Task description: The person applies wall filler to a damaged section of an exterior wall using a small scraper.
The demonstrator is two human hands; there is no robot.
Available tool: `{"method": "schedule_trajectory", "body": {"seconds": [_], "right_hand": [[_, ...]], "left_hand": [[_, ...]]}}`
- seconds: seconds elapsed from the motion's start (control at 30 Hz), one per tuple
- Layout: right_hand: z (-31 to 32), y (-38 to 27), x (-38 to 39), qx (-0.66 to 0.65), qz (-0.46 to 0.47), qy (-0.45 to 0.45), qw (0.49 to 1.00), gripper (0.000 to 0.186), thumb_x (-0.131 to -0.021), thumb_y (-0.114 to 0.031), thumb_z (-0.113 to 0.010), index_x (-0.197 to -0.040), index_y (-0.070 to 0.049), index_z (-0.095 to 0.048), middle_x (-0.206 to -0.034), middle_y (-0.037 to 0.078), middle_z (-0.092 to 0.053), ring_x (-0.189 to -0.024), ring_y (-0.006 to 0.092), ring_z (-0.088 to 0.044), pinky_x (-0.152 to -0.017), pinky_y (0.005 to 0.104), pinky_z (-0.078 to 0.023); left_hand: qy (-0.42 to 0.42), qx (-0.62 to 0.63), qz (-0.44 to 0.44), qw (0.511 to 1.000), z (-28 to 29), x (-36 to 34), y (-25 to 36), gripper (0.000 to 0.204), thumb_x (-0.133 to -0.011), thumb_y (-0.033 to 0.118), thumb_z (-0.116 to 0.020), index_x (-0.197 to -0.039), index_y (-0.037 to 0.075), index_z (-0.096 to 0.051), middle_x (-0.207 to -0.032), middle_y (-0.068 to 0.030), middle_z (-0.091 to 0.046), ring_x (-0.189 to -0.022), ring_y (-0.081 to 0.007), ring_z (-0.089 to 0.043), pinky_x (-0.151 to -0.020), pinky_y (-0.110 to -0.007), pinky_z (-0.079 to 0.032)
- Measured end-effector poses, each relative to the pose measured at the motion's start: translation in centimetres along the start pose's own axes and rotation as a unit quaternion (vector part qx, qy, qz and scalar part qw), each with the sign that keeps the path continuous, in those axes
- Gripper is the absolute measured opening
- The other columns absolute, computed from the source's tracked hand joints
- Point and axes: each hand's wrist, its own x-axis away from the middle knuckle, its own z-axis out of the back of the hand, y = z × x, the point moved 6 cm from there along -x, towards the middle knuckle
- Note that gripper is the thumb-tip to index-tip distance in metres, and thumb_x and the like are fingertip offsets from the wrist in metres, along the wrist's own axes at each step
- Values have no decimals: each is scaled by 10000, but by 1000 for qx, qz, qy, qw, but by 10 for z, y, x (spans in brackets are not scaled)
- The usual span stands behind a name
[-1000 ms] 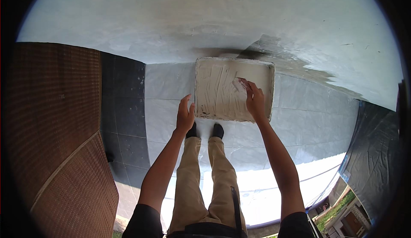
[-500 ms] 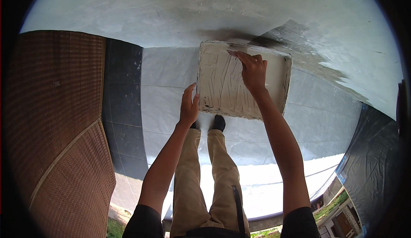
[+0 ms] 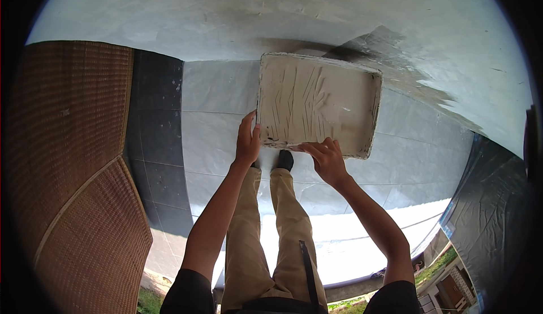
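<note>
Seemingly working paste (image 3: 283, 99), the right hand (image 3: 325, 157) bent at the near edge of the tray (image 3: 374, 116), grip unclear; the left hand (image 3: 247, 144) flanked it, fingers loosely parted, another stroke needing steadiness.

floor (image 3: 339, 243) sunlit, overexposed | shadow low on wall (image 3: 198, 20) | edges bent, corners black

A head-worn fisheye view looks down on the tray (image 3: 374, 110).
</note>
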Motion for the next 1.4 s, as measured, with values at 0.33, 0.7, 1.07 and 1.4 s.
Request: {"method": "schedule_trajectory", "body": {"seconds": [0.33, 0.7, 1.07, 1.4], "right_hand": [[-9, 26, -34, -101, -23, -27, 994, 267, -850, -13, -669, -1106, -84, -694, -949, 87, -714, -793, 309, -562, -747, 430, -458], [-23, 37, -51, -151, -65, -96, 982, 257, -903, -50, -634, -1155, -80, -672, -1004, 115, -700, -890, 321, -589, -828, 426, -484], [-18, 60, -56, -152, -133, -164, 966, 240, -943, -132, -597, -1160, -129, -699, -1063, 128, -692, -969, 341, -623, -881, 437, -498], [23, 113, -43, -236, -318, -195, 897, 333, -885, -26, -560, -1179, -44, -715, -1008, 123, -752, -848, 207, -705, -752, 322, -552]], "left_hand": [[2, -7, -16, 1000, 0, 1, -3, 440, -998, 137, -463, -1417, 4, -448, -1403, -185, -510, -1310, -328, -474, -1116, -408, -342], [-6, -20, -7, 1000, 11, 12, -2, 443, -1002, 165, -467, -1418, 15, -450, -1402, -187, -510, -1312, -336, -470, -1115, -417, -341], [-1, -35, -29, 999, 32, 10, 19, 442, -1007, 170, -471, -1423, 22, -450, -1404, -182, -512, -1315, -339, -465, -1119, -420, -337], [11, -50, -93, 994, 68, -14, 98, 435, -1013, 164, -474, -1427, 30, -453, -1426, -179, -498, -1335, -331, -449, -1133, -415, -324]]}}
